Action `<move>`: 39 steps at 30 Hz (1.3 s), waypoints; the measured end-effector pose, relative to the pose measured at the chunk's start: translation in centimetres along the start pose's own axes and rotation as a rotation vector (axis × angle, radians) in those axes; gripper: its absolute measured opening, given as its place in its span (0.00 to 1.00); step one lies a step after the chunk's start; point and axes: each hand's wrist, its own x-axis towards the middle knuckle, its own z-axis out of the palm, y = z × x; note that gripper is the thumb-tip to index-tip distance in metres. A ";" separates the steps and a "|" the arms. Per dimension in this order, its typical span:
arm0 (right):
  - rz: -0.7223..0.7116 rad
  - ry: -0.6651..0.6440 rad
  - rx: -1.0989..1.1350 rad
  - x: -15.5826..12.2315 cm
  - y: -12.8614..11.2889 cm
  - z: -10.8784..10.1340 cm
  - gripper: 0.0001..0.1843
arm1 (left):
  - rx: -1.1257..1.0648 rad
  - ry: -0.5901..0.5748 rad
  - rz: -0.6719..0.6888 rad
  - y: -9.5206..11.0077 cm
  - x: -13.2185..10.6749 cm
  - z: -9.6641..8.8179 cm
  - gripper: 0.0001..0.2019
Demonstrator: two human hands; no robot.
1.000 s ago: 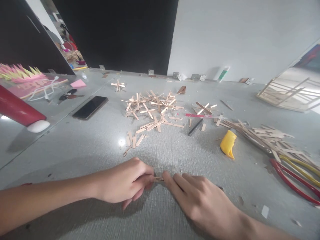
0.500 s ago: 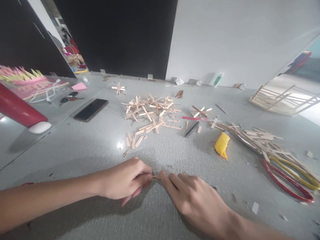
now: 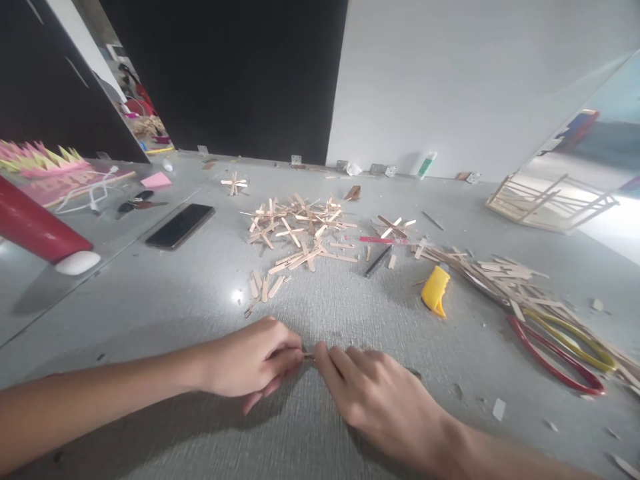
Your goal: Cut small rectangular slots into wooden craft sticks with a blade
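Observation:
Low over the near part of the table, my left hand (image 3: 250, 360) pinches one end of a thin wooden craft stick (image 3: 309, 357) between thumb and fingers. My right hand (image 3: 383, 390) has its fingers closed over the other end, knuckles up. Only a short piece of the stick shows in the gap; the fingers cover the rest. Beyond both hands lies a pile of craft sticks (image 3: 300, 223), several of them crossed into star shapes. A few short cut pieces (image 3: 265, 287) rest just past my left hand.
Right of the pile are a yellow handle (image 3: 435, 291), a black pen-like stick (image 3: 379, 261) and more loose sticks (image 3: 510, 273). Red-handled (image 3: 555, 360) and yellow-handled (image 3: 575, 340) tools lie at the right. A phone (image 3: 181, 226) and red cylinder (image 3: 40, 217) are on the left.
The view has turned slightly, so the table's things sit a little further left. The visible gap between my hands is slightly narrower; both keep hold of the stick.

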 end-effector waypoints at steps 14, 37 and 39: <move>0.009 0.137 -0.007 -0.8 0.4 0.1 0.19 | -0.023 -0.003 -0.040 -0.1 0.1 0.1 0.20; 0.065 0.134 0.076 -1.7 0.6 0.0 0.19 | -0.006 0.004 -0.076 0.2 -0.2 -0.2 0.22; 0.062 0.125 0.087 -1.8 0.6 0.0 0.19 | 0.005 -0.003 -0.071 0.1 -0.2 -0.3 0.22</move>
